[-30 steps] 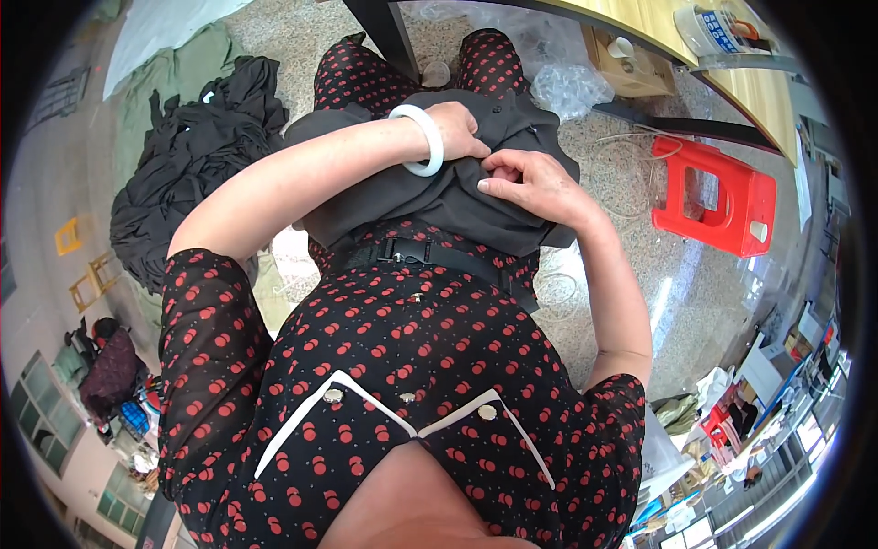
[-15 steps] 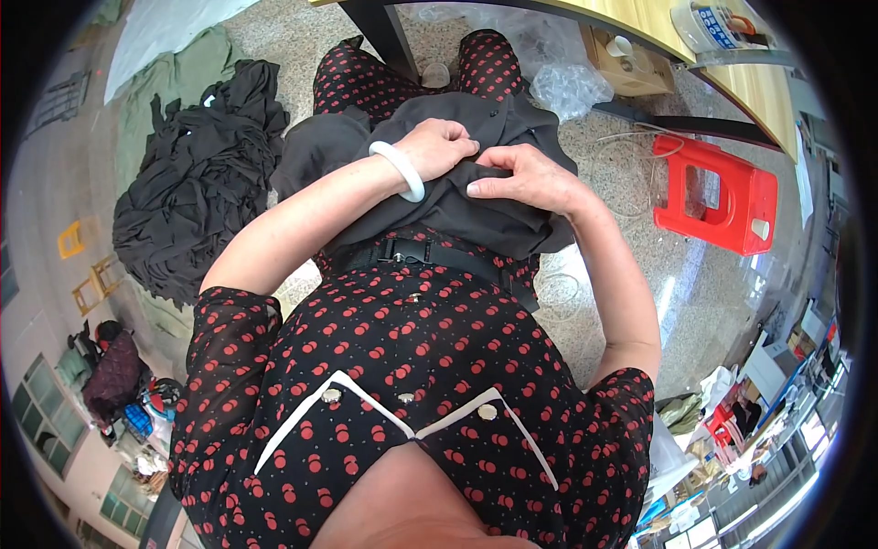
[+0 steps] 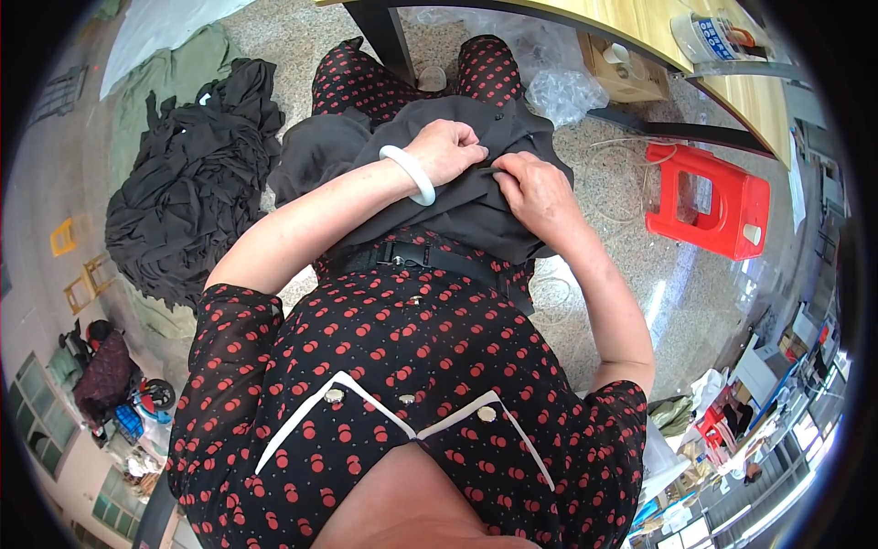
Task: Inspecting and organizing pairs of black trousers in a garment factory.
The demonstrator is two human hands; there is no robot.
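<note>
A black garment (image 3: pixel 402 206) lies bunched across my lap, with a small dark button near its far edge. My left hand (image 3: pixel 446 151), a white bangle on its wrist, pinches the cloth with thumb and fingers curled together. Just to its right, my right hand (image 3: pixel 535 190) grips a fold of the same fabric between thumb and forefinger. Little space separates the two hands. The fingertips partly hide the held fold.
On the floor at left, a heap of black garments (image 3: pixel 197 183) rests on green cloth (image 3: pixel 146 101). A red plastic stool (image 3: pixel 668 188) lies on its side at right. Ahead stand a wooden-topped table (image 3: pixel 631 32), a cardboard box (image 3: pixel 645 78) and clear plastic bags (image 3: pixel 567 96).
My right hand has turned and closed its thumb and forefinger on the fold. My left hand has shifted slightly to the right, still on the cloth.
</note>
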